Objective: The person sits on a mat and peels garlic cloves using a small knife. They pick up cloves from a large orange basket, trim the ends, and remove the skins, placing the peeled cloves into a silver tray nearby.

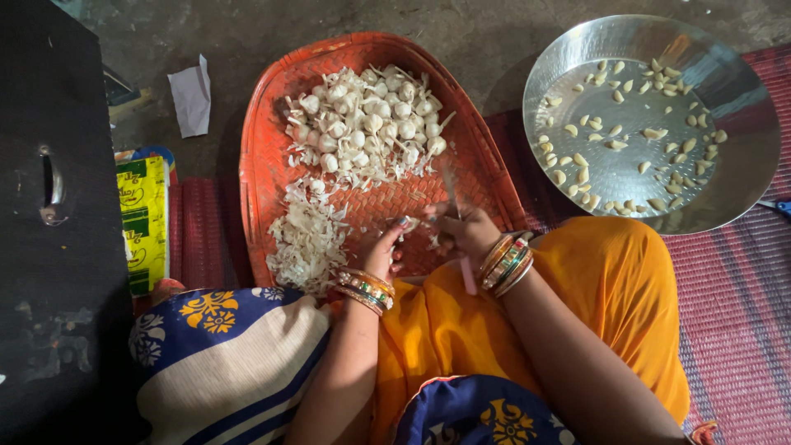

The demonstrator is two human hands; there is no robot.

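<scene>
- The right hand (467, 233) gripped a knife (458, 221), blade pointing away.
- The left hand (386, 247) pinched a small garlic clove (409, 224) beside it.
- Both hovered over the orange basket (272, 124) holding garlic bulbs (367, 115) and peels (306, 235).
- Peeled cloves (614, 144) lay in the steel plate (741, 165).

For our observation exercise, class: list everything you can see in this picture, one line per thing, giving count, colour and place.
woven tray: one, orange-red, centre floor
unpeeled garlic: a heap, white, upper tray
garlic skins: a pile, white, lower left of tray
steel plate: one, silver, upper right
peeled cloves: many, pale yellow, in the plate
mat: one, red striped, right
paper scrap: one, white, upper left floor
packet: one, yellow-green, left
bangles: several, gold and coloured, both wrists
left hand: over tray, at a clove
right hand: holding a knife, its blade blurred
</scene>
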